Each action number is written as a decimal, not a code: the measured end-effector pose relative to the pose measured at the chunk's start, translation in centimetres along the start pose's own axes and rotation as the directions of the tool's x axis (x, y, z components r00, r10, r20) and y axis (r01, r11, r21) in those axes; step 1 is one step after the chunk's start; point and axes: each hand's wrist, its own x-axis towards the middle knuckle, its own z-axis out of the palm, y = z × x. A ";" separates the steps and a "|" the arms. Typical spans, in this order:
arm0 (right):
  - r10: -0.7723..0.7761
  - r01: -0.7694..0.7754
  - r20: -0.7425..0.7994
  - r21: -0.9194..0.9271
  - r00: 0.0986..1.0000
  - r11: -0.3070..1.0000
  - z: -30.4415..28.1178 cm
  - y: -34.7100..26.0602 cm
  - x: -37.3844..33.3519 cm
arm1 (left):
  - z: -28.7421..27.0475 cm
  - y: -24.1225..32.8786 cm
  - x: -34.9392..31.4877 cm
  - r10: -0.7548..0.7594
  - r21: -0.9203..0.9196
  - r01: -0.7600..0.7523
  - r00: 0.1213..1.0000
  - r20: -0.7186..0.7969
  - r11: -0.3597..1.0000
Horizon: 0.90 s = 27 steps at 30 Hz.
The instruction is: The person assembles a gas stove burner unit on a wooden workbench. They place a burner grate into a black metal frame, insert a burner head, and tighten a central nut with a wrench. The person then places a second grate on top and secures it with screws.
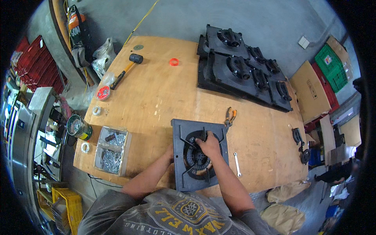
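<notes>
A black square gas burner unit (178, 172) with raised pan-support arms is in front of me at the table's near edge. In its middle is a round, perforated burner head (197, 157). My right hand (210, 144) reaches over the unit, fingers curled down at the upper right of the burner ring; whatever they pinch is hidden. My left hand (170, 152) is at the unit's left edge, its fingers out of sight behind or under it. Orange-handled pliers (230, 118) lie just beyond the unit's right corner, and a combination wrench (237, 164) lies to its right.
Several black burner units (231, 72) are stacked at the wooden table's (152, 98) far right. A box of bolts (112, 150), a green tin (79, 127) and a rubber mallet (127, 70) are on the left. Black burner parts (298, 139) lie at the right edge.
</notes>
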 end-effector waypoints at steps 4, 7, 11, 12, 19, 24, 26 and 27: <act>0.016 -0.015 0.049 -0.029 0.999 0.999 0.1 0.1 1.6 | 2.2 -1.4 -0.1 -0.071 -0.265 0.119 0.980 0.183 0.957; 0.015 -0.015 0.027 -0.017 1.000 1.000 0.5 -0.1 1.7 | 3.0 -2.1 0.0 -0.072 -0.320 0.146 0.970 0.234 0.936; 0.061 -0.059 -0.007 0.112 0.998 0.992 1.0 -0.2 1.0 | 3.1 -2.3 0.0 -0.071 -0.341 0.158 0.965 0.252 0.927; 0.064 -0.063 -0.012 0.119 0.998 0.991 1.4 0.2 1.3 | 3.1 -2.3 0.1 -0.075 -0.350 0.164 0.964 0.254 0.922; 0.030 -0.018 -0.063 0.182 0.998 0.983 2.7 1.7 2.1 | 2.8 -2.2 0.0 -0.073 -0.363 0.169 0.962 0.263 0.916; 0.016 -0.008 -0.061 0.131 0.998 0.991 2.3 1.0 1.7 | 2.3 -2.1 0.0 -0.071 -0.384 0.171 0.963 0.260 0.907; 0.033 -0.028 -0.049 0.110 0.998 0.994 1.9 0.6 1.5 | 2.3 -2.0 -0.1 -0.070 -0.385 0.170 0.963 0.261 0.907; 0.036 -0.031 -0.037 0.116 0.999 0.993 1.7 0.5 1.5 | 2.3 -2.0 -0.1 -0.072 -0.385 0.173 0.962 0.262 0.906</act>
